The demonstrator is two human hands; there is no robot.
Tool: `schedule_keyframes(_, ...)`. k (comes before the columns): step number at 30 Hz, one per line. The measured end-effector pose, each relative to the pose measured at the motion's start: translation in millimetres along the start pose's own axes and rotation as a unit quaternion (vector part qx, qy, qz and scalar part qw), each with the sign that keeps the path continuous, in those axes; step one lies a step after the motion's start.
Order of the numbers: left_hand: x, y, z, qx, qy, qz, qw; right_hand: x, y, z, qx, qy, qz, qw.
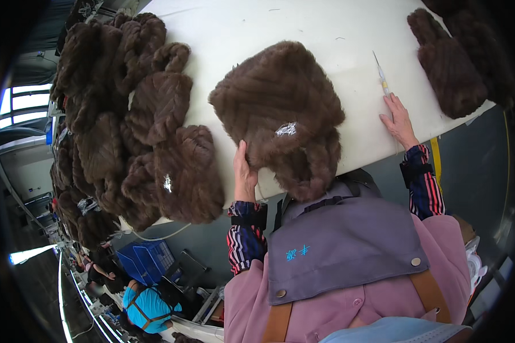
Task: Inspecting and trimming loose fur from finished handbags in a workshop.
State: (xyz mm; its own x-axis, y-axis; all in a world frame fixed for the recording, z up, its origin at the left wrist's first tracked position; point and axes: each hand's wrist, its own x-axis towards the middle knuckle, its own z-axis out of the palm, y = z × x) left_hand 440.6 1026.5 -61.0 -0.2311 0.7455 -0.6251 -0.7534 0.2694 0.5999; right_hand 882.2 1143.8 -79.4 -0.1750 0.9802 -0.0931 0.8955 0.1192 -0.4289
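A brown fur bag with a looped fur handle lies on the white table in front of me, its handle towards my body. A piece of shiny clear plastic is on its fur. My left hand holds the bag's near left edge, with the thumb side against the fur; part of the fingers is hidden. To the right, my right hand rests at the table with its fingertips at the yellowish handle of a thin pointed tool, whose tip points away from me. Whether the fingers grip it is unclear.
Several similar brown fur pieces are heaped along the left side. More fur pieces lie at the right end. Bits of thread are scattered on the table. A blue crate and a person in a blue top are at lower left.
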Motion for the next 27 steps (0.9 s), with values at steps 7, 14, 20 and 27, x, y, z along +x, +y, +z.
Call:
schedule_keyframes(7,-30.5,9.5,1.8,0.339,0.113,0.154,0.921,-4.4,-18.7,-24.5,0.062,0.199,-0.029,0.978)
schedule_keyframes(14,-72.0,-4.7,60.0,0.736,0.007,0.384,0.558,2.7,-123.5,-24.3,0.105,0.043,-0.226,0.968)
schedule_keyframes(20,-36.3,-19.9,65.2,0.772,-0.009,0.39,0.502,26.1,-181.4,23.3,-0.079,-0.011,-0.347,0.935)
schedule_keyframes(27,-60.9,-35.6,57.6,0.763,0.011,0.393,0.513,37.8,-181.8,32.9,-0.082,-0.041,-0.346,0.934)
